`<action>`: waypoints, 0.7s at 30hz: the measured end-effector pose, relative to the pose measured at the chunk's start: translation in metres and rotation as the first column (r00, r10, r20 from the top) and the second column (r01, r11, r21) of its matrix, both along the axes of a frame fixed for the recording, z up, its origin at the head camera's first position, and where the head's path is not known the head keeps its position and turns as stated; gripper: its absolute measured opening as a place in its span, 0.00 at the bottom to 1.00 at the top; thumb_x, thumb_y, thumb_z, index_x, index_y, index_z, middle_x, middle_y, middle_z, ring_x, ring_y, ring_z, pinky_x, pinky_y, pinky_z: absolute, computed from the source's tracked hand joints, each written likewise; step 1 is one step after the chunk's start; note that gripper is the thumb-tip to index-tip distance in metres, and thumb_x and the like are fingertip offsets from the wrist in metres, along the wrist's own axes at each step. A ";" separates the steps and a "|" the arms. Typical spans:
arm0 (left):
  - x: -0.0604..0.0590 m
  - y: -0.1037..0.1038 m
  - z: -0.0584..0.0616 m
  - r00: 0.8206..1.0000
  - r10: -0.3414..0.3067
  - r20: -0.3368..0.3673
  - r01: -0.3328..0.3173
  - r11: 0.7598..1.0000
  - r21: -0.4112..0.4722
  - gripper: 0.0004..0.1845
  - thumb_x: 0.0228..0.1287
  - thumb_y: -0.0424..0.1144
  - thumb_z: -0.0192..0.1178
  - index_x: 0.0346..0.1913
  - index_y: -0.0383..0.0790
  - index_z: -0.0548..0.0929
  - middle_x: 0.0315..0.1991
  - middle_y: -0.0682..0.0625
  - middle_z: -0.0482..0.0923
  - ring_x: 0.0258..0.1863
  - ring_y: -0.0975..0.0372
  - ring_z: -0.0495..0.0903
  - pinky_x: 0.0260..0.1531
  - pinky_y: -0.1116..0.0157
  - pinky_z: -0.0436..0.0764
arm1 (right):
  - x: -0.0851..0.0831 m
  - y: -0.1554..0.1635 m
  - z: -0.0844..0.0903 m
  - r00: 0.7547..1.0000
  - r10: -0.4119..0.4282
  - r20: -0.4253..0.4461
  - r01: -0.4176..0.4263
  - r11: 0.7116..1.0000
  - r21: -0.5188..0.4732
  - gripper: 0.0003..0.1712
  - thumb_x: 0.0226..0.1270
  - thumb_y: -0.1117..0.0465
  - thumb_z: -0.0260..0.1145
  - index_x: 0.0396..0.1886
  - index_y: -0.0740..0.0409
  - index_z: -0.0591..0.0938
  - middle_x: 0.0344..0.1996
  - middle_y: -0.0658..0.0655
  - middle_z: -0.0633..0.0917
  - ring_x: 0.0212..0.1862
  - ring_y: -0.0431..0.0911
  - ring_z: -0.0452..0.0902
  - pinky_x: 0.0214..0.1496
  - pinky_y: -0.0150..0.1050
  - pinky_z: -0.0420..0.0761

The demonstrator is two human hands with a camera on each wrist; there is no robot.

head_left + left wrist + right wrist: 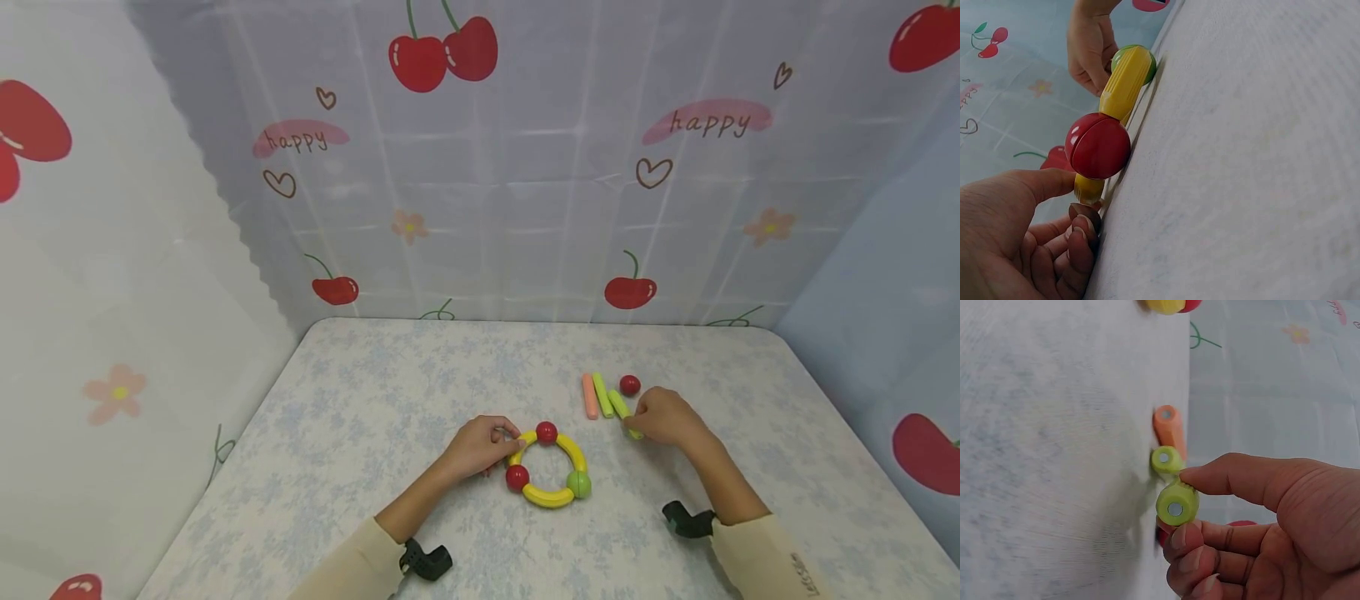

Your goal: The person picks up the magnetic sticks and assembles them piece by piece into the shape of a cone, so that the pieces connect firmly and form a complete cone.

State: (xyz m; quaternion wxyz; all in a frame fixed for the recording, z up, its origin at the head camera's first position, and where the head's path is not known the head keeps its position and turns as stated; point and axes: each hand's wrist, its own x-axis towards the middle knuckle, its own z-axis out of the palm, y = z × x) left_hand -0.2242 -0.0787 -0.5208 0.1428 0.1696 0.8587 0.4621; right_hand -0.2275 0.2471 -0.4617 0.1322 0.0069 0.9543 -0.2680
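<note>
Ring (548,467): glossy smooth plastic. Green stick (1176,505): matt plastic. Table (375,400): matt cloth cover.

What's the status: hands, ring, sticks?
Left hand pinches yellow curved-piece ring. Right hand pinches lime-green plastic stick. Orange stick, loose red ball beside; nothing blocking.

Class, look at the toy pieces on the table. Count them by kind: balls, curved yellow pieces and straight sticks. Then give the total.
Balls: 4, three red, one green
Curved yellow pieces: 3
Straight sticks: 3, one orange, two green
Total: 10
</note>
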 end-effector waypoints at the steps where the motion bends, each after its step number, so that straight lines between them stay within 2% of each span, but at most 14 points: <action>1: 0.000 0.000 0.000 1.000 0.000 0.000 0.000 1.000 -0.001 0.09 0.69 0.49 0.65 0.43 0.48 0.86 0.14 0.55 0.74 0.08 0.64 0.69 0.10 0.68 0.69 | 0.001 0.000 0.002 1.000 0.006 -0.003 -0.006 1.000 -0.009 0.17 0.64 0.59 0.70 0.18 0.59 0.81 0.13 0.50 0.73 0.19 0.43 0.67 0.22 0.33 0.67; 10: 0.000 -0.002 0.001 1.000 -0.001 -0.007 0.001 1.000 -0.006 0.10 0.69 0.49 0.66 0.43 0.47 0.86 0.14 0.54 0.75 0.08 0.64 0.69 0.10 0.69 0.69 | 0.002 -0.004 0.011 0.997 0.050 -0.066 -0.056 0.994 -0.096 0.15 0.67 0.60 0.70 0.21 0.59 0.80 0.15 0.52 0.77 0.21 0.44 0.71 0.24 0.36 0.70; 17: 0.001 0.000 0.000 1.000 0.009 -0.004 -0.009 1.000 -0.003 0.10 0.69 0.50 0.65 0.43 0.49 0.86 0.14 0.54 0.75 0.08 0.64 0.68 0.10 0.68 0.69 | 0.006 -0.015 0.012 0.979 0.109 -0.170 -0.141 0.971 -0.192 0.10 0.67 0.60 0.71 0.34 0.65 0.82 0.20 0.52 0.82 0.23 0.45 0.78 0.27 0.40 0.79; 21: 0.002 0.001 -0.002 1.000 0.019 -0.002 -0.019 1.000 0.000 0.09 0.68 0.50 0.66 0.43 0.50 0.86 0.14 0.53 0.75 0.08 0.64 0.68 0.10 0.68 0.69 | 0.006 -0.024 0.011 0.973 0.118 -0.200 -0.165 0.956 -0.242 0.10 0.67 0.61 0.71 0.38 0.64 0.82 0.22 0.54 0.85 0.24 0.47 0.80 0.27 0.40 0.80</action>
